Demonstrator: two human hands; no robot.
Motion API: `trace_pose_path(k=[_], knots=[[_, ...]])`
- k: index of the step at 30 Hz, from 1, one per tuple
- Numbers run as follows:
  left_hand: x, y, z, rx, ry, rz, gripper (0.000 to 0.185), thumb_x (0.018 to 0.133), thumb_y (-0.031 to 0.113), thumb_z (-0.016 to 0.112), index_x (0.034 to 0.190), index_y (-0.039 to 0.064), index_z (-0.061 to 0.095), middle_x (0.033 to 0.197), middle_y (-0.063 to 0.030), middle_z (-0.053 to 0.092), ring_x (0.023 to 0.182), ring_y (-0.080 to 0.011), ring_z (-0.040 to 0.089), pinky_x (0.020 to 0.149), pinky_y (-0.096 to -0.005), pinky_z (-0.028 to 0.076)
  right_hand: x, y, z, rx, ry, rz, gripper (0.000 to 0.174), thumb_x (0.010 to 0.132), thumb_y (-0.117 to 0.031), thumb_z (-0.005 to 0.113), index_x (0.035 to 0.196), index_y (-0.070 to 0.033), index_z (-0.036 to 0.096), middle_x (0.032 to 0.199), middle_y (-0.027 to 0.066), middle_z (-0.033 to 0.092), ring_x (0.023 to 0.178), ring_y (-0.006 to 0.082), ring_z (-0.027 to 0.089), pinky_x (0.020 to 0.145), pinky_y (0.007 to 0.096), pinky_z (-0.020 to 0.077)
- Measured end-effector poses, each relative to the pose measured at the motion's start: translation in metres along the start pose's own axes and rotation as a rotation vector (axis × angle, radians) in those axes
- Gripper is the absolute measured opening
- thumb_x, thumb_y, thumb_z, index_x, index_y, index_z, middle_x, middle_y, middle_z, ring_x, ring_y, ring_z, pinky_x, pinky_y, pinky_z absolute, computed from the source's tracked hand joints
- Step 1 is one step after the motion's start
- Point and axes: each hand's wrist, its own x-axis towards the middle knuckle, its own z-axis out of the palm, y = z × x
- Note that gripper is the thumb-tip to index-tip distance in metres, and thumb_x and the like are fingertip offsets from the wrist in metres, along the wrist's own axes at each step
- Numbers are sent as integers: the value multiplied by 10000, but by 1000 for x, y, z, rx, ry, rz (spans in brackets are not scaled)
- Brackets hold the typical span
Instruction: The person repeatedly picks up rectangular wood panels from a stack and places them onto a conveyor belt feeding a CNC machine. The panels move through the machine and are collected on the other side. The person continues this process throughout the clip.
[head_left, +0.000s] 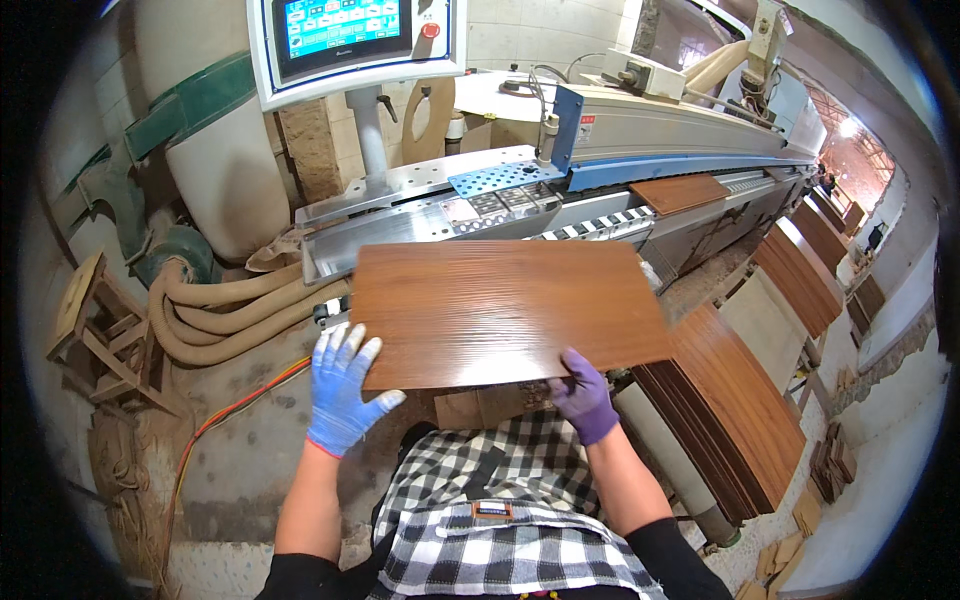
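Observation:
A brown wood-grain board (510, 307) lies flat before me, its near long edge towards my apron. My left hand (345, 397), in a blue glove with pale fingertips, is spread at the board's near left corner. Its fingertips overlap the left edge, and the thumb sticks out just below the near edge. In a purple glove, my right hand (589, 401) grips the near edge towards the right, thumb on top and the other fingers partly hidden. Beyond the board runs a long edge-banding machine (675, 127), with a perforated blue plate (502, 178) at its near end.
A control panel (442, 64) with a lit screen and red button stands above. On the right, stacked boards (739, 405) rest on a roller conveyor (675, 457). Another board (679, 193) is in the machine. Ribbed hoses (225, 322), a wooden stool (112, 337) and cables (225, 412) are left.

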Motion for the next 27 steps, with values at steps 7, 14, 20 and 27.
trace_pose_path(k=[7, 14, 20, 27], knots=[[-22, -42, -6, 56, 101, -212, 683, 770, 495, 776, 1257, 39, 625, 1377, -182, 567, 1340, -380, 454, 1170, -506, 262, 58, 20, 76, 81, -226, 139, 213, 1011, -309, 576, 1015, -96, 593, 809, 61, 619, 635, 145, 593, 561, 217, 521], [13, -86, 18, 59, 104, -349, 626, 803, 404, 779, 1288, 42, 620, 1413, -175, 552, 1371, -358, 436, 1177, -484, 257, 42, 1, 51, -1, -189, 46, 243, 1001, -235, 594, 1169, -59, 612, 1018, 84, 662, 767, 167, 593, 698, 285, 494], [33, -91, 31, 102, 86, -417, 687, 799, 516, 755, 1294, 59, 624, 1431, -171, 537, 1384, -343, 422, 1196, -481, 198, 1, 6, -70, -893, 160, -277, 287, 971, -282, 607, 1052, -19, 690, 886, 48, 688, 747, 102, 618, 656, 255, 495], [32, -83, 30, 264, 77, -535, 707, 805, 550, 736, 1327, 90, 608, 1459, -187, 505, 1388, -337, 413, 1198, -482, 174, -14, 52, -169, -872, 397, -364, 331, 941, -217, 578, 1139, 24, 690, 988, 119, 741, 921, 188, 689, 870, 318, 520]])
